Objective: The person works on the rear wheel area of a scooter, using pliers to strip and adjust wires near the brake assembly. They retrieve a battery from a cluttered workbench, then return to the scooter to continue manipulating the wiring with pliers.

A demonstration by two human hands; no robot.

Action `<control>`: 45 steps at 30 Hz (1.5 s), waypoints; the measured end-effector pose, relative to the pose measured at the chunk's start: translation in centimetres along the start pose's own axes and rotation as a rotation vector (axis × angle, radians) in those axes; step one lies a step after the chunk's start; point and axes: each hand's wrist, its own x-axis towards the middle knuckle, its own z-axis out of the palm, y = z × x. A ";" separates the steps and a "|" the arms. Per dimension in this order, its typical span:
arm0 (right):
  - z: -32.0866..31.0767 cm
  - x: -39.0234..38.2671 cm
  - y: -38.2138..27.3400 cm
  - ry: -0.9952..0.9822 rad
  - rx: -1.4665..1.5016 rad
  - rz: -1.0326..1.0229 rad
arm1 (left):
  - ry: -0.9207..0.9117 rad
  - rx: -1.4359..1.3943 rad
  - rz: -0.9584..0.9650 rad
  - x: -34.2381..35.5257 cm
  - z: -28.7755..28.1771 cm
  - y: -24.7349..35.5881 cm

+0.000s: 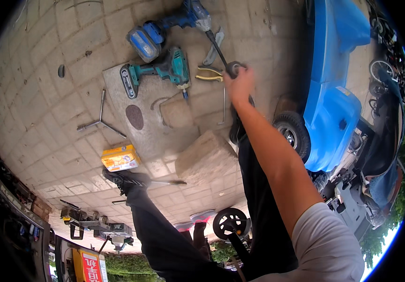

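Note:
My right hand (239, 84) is closed on a dark round fitting (233, 67) at the far end of a black bar (216, 48). The bar runs from a blue cordless power tool (198, 15) with its battery. Beside my hand lie yellow-handled pliers (208, 78), a grey metal piece (213, 48) and a thin rod (223, 105). A teal cordless driver (172, 68) rests on a grey slab (122, 110). A Y-shaped wrench (100, 120) and a yellow box (119, 158) lie to the left. My left hand is not in view.
A blue plastic vehicle body (329, 117) with a black wheel (291, 136) stands at my right. A paving stone block (205, 160) lies by my legs. Bicycles (382, 75), machinery (97, 225) and another person's feet (201, 216) are around the edges.

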 end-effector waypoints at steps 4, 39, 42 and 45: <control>2.0 -2.7 -1.8 -0.252 -0.189 -0.281 | -0.004 -0.025 -0.020 0.6 -0.8 -0.9; -49.8 -48.5 -81.4 -1.406 -0.244 -2.084 | -1.483 -1.385 0.437 -9.4 -42.8 13.1; -47.3 -47.4 -85.6 -1.174 0.152 -1.868 | -1.014 -1.401 0.702 -10.1 -49.5 16.9; -45.6 -46.9 -93.4 -1.100 0.217 -1.764 | -0.939 -1.370 0.736 -9.6 -55.4 21.2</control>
